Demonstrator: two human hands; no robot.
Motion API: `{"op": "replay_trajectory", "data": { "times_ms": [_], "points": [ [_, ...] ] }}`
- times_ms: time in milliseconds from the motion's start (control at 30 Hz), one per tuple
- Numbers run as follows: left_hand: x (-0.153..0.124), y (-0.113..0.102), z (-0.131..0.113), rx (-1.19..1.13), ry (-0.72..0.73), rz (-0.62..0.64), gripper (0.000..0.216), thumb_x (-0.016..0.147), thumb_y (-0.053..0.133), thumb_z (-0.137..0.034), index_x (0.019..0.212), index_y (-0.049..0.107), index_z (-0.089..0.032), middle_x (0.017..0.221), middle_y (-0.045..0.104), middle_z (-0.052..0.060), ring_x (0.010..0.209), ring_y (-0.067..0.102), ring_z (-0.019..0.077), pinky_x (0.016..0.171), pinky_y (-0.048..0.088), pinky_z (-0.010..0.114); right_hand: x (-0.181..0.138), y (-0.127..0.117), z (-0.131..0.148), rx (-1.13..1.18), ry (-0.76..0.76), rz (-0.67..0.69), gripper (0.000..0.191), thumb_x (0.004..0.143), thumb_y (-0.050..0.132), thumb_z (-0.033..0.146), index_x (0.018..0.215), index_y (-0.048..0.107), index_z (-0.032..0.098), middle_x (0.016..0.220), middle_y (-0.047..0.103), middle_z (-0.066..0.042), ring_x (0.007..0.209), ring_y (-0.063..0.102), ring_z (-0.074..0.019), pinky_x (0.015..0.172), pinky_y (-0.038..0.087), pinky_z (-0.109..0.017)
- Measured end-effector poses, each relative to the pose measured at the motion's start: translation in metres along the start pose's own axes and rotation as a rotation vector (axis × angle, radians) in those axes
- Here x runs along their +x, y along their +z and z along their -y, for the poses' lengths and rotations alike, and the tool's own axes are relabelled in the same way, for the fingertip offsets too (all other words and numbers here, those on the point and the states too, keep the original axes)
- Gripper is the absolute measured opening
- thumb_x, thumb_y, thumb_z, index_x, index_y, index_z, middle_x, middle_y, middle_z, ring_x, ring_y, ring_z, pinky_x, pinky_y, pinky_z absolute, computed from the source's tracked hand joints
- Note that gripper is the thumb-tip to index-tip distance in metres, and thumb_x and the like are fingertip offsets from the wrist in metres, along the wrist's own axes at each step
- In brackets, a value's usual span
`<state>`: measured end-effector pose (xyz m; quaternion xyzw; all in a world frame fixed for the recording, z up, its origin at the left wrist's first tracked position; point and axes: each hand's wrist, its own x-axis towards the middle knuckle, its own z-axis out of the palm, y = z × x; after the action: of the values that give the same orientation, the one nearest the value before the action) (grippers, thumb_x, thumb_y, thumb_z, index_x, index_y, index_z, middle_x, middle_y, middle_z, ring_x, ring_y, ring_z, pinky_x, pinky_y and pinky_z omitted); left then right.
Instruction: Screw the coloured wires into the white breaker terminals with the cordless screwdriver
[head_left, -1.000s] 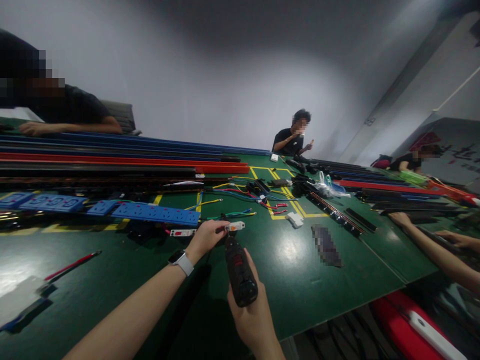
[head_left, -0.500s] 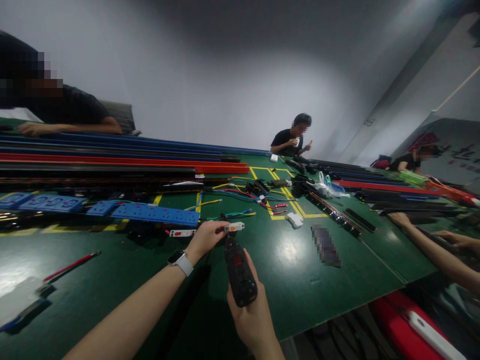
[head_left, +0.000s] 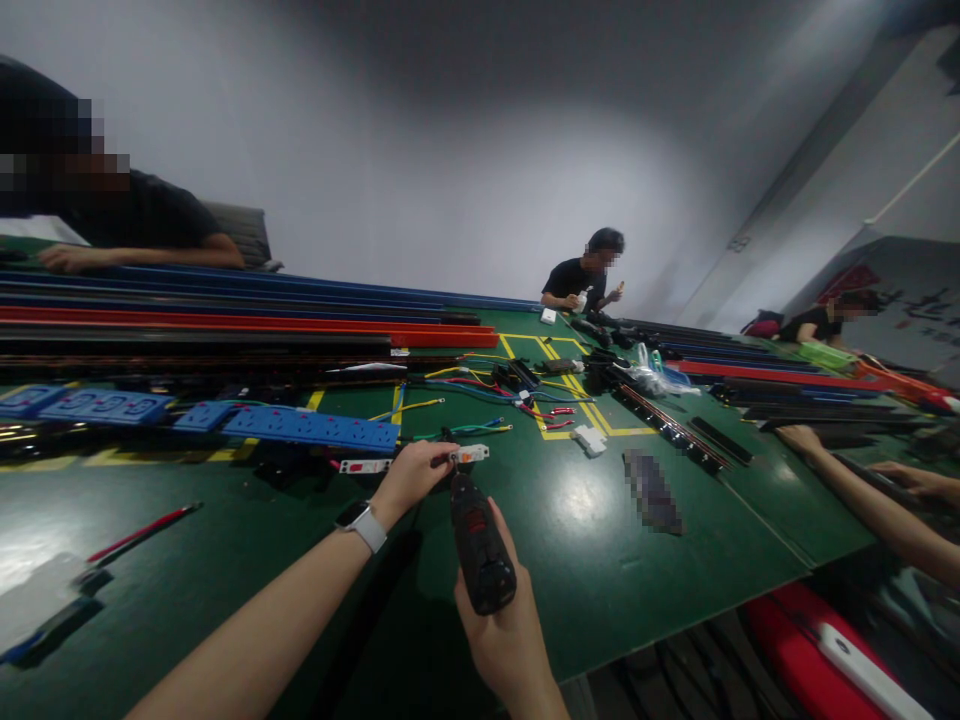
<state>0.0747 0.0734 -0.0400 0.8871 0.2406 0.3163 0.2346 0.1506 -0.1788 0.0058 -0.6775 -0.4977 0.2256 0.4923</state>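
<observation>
My right hand [head_left: 504, 610] is wrapped round a black power screwdriver [head_left: 480, 550], its tip pointing away from me. The tip meets the near end of a white circuit breaker [head_left: 471, 454] with an orange switch. My left hand [head_left: 412, 475], a watch on its wrist, is closed with its fingertips pinching the left end of that breaker. Just left of these fingers lies a second white breaker [head_left: 364, 467] with a red switch. Green and yellow wires with ring ends run behind the left hand, near a blue socket strip [head_left: 311, 425].
Long black, blue and orange profiles [head_left: 442, 332] lie across the green table [head_left: 570, 570]. Right of my hands are a white connector block [head_left: 589, 440] and a blurred-out flat dark object [head_left: 652, 490]. A co-worker's arms [head_left: 862, 490] reach in at right; other people sit beyond the table.
My hands, the screwdriver and the breaker stay in nearly the same place. At the back, a person's hand holding a white item has dropped lower, away from the face.
</observation>
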Motion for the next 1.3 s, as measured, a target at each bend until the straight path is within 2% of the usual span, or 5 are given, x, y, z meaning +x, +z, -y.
{"op": "replay_trajectory", "data": {
  "times_ms": [433,567,767,900,1300],
  "points": [
    [-0.0007,0.0033,0.004,-0.013,0.001,-0.014,0.028,0.093,0.063,-0.03,0.118,0.075,-0.03,0.116,0.077,0.003,0.1,0.073,0.0216,0.09,0.054,0.033,0.0,0.0011,-0.0009,0.039,-0.029,0.007,0.091,0.085,0.061,0.007,0.163,0.018,0.029,0.155,0.05,-0.008,0.139,0.052,-0.0242,0.116,0.041,-0.042],
    [-0.0008,0.0051,0.0065,0.003,0.001,-0.005,0.029,0.093,0.063,-0.031,0.119,0.075,-0.029,0.116,0.078,0.003,0.099,0.072,0.022,0.091,0.054,0.033,0.0004,0.0006,-0.0002,0.027,-0.02,0.011,0.094,0.084,0.06,0.006,0.163,0.016,0.033,0.156,0.049,-0.005,0.138,0.053,-0.0226,0.116,0.042,-0.041],
    [-0.0007,0.0035,0.0044,-0.003,-0.004,-0.012,0.03,0.093,0.063,-0.032,0.121,0.074,-0.029,0.116,0.078,0.003,0.099,0.073,0.0217,0.091,0.055,0.033,0.0004,0.0,-0.0009,0.017,-0.029,0.015,0.091,0.087,0.061,0.01,0.163,0.015,0.032,0.154,0.051,-0.006,0.138,0.053,-0.0233,0.116,0.042,-0.041],
    [-0.0003,0.0011,0.0012,-0.002,0.0,-0.005,0.029,0.093,0.063,-0.031,0.12,0.075,-0.03,0.117,0.077,0.003,0.1,0.072,0.022,0.091,0.055,0.034,-0.0001,0.0006,-0.0002,0.002,-0.016,-0.006,0.092,0.085,0.062,0.009,0.163,0.018,0.031,0.147,0.057,-0.006,0.128,0.06,-0.0233,0.113,0.045,-0.04],
    [-0.0005,0.0001,-0.0003,-0.009,0.0,-0.008,0.028,0.093,0.062,-0.03,0.117,0.076,-0.028,0.116,0.078,0.004,0.1,0.073,0.0221,0.091,0.055,0.034,0.0012,-0.0013,0.0021,0.009,-0.018,0.003,0.093,0.083,0.061,0.007,0.163,0.019,0.03,0.154,0.051,-0.006,0.137,0.053,-0.0239,0.116,0.041,-0.041]
  ]
}}
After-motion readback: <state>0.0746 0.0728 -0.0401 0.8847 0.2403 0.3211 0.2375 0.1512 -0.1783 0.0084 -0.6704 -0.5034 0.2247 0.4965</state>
